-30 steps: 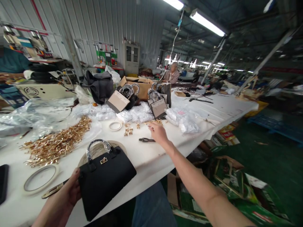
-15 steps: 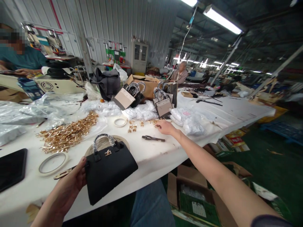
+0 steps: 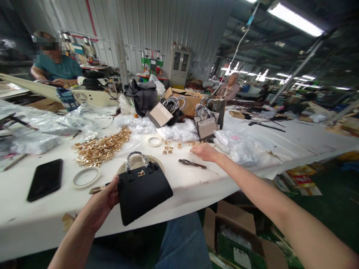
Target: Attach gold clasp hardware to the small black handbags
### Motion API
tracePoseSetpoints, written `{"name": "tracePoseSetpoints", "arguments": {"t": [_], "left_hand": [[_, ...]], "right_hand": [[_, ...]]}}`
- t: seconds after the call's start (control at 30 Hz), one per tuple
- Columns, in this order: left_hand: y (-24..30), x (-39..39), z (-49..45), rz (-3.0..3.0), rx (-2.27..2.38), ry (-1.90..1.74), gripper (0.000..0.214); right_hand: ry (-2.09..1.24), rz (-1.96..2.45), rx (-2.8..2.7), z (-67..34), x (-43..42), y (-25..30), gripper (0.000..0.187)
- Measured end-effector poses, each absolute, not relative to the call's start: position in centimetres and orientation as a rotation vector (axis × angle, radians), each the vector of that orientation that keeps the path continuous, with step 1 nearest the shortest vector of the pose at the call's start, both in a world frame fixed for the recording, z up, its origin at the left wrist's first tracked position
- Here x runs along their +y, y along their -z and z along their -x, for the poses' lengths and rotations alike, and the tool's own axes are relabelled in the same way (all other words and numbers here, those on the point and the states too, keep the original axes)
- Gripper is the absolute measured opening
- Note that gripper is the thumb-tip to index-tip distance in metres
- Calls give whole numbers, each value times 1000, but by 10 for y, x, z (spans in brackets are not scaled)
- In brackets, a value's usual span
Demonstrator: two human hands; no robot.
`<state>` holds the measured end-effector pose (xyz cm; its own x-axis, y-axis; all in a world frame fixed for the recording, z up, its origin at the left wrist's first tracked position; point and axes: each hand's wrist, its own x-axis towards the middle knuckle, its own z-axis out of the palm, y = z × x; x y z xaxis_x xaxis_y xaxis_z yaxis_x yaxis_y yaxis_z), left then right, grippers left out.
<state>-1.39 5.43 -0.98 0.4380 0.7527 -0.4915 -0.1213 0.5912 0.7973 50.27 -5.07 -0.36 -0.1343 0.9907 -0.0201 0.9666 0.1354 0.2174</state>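
Note:
My left hand [image 3: 110,196] grips the left edge of a small black handbag [image 3: 144,192], thumb on the front. The bag leans back slightly at the table's front edge, its handles [image 3: 137,157] wrapped in clear film and a gold clasp [image 3: 141,173] on its front. My right hand [image 3: 205,152] is low over the table by some small gold metal pieces [image 3: 193,143]. Its fingers are drawn together, and whatever they pinch is too small to make out. Just in front of that hand lies a dark plier-like tool [image 3: 192,163]. Several gold fittings [image 3: 168,149] sit to its left.
A heap of gold hardware [image 3: 103,147], two tape rolls [image 3: 86,177] [image 3: 154,141] and a black phone [image 3: 45,179] lie on the left. Behind are film-wrapped bundles [image 3: 179,130] and more handbags [image 3: 206,127]. An open carton [image 3: 235,220] stands below; a co-worker [image 3: 58,65] sits across.
The view has swung left, so everything appears further right. My right hand has shifted slightly left over the small gold pieces. My left hand still holds the handbag.

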Motion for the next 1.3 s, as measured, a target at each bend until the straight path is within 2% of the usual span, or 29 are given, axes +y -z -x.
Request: {"name": "tracePoseSetpoints", "arguments": {"t": [0.13,0.53,0.63,0.7,0.73,0.93,1.03,1.1,1.3], "left_hand": [[20,55,22,-720,857,-670,17],[24,43,28,-605,714,-773,22],[27,43,24,-577,751,-816,15],[30,43,19,-578,785,-846,16],[31,43,17,-585,802,-866,19],[33,32,10,-683,822,-1020,37],[29,23,10,-759,788,-1045,40],[26,17,9,-781,771,-1063,43],[22,8,2,-773,813,-1142,44]], "right_hand": [[-279,-2092,2280,-512,-49,17,46],[-88,-2689,2188,-510,-47,29,14],[-13,-3111,2211,-471,-47,14,24],[323,-3347,2345,-423,-49,1,48],[551,-3361,2419,-393,-50,-5,52],[1496,-2955,2652,-214,-48,-18,36],[1756,-2886,2556,-167,-35,-14,35],[1733,-2906,2523,-154,-27,-11,34],[1340,-2940,2562,-153,-16,-6,22]]}}
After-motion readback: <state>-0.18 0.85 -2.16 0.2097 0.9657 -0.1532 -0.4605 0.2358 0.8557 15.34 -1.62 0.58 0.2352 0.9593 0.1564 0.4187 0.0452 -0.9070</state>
